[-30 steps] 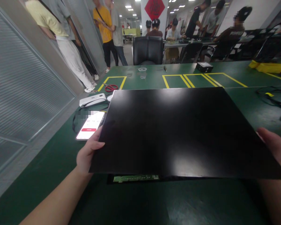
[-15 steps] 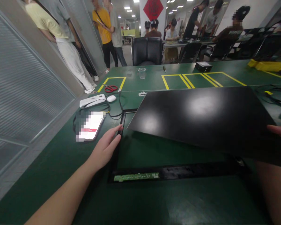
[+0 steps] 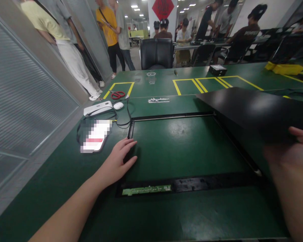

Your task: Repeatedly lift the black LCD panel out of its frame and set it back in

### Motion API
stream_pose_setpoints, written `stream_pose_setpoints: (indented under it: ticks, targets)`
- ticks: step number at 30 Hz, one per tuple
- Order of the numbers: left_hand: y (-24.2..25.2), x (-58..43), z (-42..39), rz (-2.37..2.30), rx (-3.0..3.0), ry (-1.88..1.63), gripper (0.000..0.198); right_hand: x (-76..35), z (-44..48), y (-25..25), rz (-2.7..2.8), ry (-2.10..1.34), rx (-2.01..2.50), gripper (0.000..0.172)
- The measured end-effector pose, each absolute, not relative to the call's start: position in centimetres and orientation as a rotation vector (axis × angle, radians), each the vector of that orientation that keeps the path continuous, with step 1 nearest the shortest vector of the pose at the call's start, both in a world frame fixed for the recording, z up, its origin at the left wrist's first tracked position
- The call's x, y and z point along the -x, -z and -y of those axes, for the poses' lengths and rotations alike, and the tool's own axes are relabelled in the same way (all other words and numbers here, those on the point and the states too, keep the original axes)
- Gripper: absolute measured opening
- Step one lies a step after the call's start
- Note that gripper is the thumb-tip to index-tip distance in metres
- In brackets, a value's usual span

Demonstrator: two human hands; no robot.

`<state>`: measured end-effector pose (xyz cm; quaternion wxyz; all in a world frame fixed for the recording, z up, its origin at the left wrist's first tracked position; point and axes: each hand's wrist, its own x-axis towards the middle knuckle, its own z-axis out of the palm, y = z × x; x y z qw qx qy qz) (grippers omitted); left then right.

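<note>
My right hand [image 3: 296,153] grips a thin black panel [image 3: 252,107], which looks like a screen panel, near its lower edge. It is held tilted above the table, over the right side of a black rectangular frame [image 3: 174,116]. That frame lies flat on the green table, with the table surface showing through its middle. My left hand [image 3: 122,158] rests at the frame's left side, fingers stretched out and apart, holding nothing. Along the frame's wide near bar sits a narrow green circuit board [image 3: 146,190]. The panel covers part of the frame's right side.
On the left lie a phone [image 3: 97,136], a white box-like device [image 3: 98,108], a white mouse [image 3: 118,106], cables and red-handled scissors [image 3: 118,95]. Farther back are a plastic cup [image 3: 151,78], a black box [image 3: 217,70] and yellow tape outlines. Several people stand or sit beyond the table.
The panel has swung to the right with my right hand, uncovering the frame's far bar and opening. My left hand has shifted slightly toward me along the frame's left side.
</note>
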<state>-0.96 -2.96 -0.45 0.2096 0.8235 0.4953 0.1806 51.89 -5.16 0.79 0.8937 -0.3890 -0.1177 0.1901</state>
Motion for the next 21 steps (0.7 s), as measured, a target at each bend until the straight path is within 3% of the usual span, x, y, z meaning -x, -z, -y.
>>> stream_pose_setpoints:
  ticks: [11,21]
  targets:
    - [0.4,0.9,2.9,-1.364,-2.322,-0.482,0.055,-54.9,5.2,-0.1,0.187,-0.404,0.807,0.005]
    - [0.6,0.9,2.9,-1.389,-2.314,-0.468,0.055,-56.6,4.2,2.0,0.035,-0.451,0.844,0.018]
